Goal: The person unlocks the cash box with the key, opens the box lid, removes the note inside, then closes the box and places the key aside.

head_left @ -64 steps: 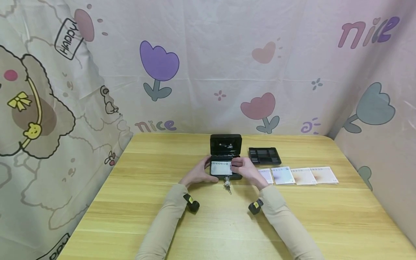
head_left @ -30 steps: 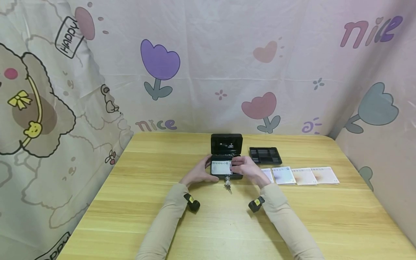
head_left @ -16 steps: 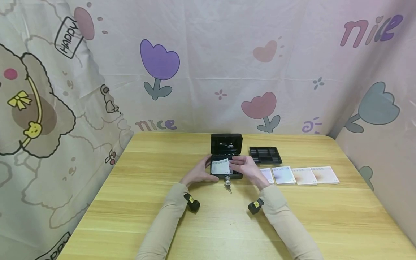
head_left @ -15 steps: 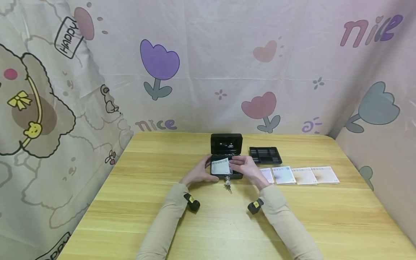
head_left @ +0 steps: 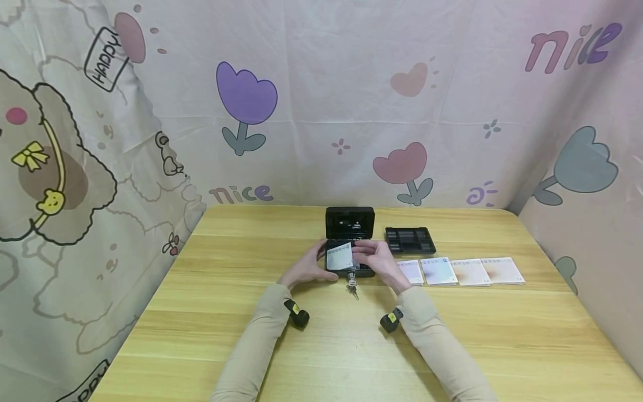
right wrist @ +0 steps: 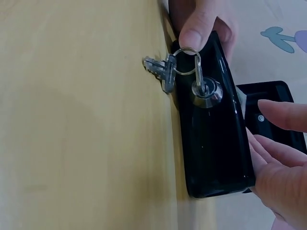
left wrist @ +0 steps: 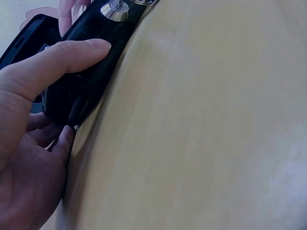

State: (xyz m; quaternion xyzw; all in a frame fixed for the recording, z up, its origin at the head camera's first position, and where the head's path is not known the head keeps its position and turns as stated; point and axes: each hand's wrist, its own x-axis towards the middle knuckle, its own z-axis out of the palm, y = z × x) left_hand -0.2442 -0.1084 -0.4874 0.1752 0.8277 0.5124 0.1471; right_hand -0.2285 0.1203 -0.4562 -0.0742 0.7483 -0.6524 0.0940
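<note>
A small black cash box (head_left: 350, 223) stands with its lid up at the table's middle back. In its front lock sits a key (right wrist: 198, 72), with more keys (right wrist: 163, 69) hanging from a ring. My left hand (head_left: 308, 267) grips the box's left side; its thumb (left wrist: 86, 52) lies on the front face. Inside the box a pale banknote (head_left: 339, 257) lies tilted, a darker edge showing beneath it. My right hand (head_left: 377, 259) reaches in from the right, fingers at the note's right edge. The right wrist view shows thumb and fingers apart; their tips are partly hidden.
A black compartment tray (head_left: 409, 241) lies just right of the box. In front of it, banknotes form a row: a purplish one (head_left: 409, 272), a bluish one (head_left: 438, 271), and two brownish ones (head_left: 470, 272) running right. A patterned cloth (head_left: 311, 111) hangs behind the wooden table (head_left: 341, 357).
The banknote in the box has turned askew and shifted left, baring a layer under its right edge. My right hand has moved slightly left. The left hand keeps its place.
</note>
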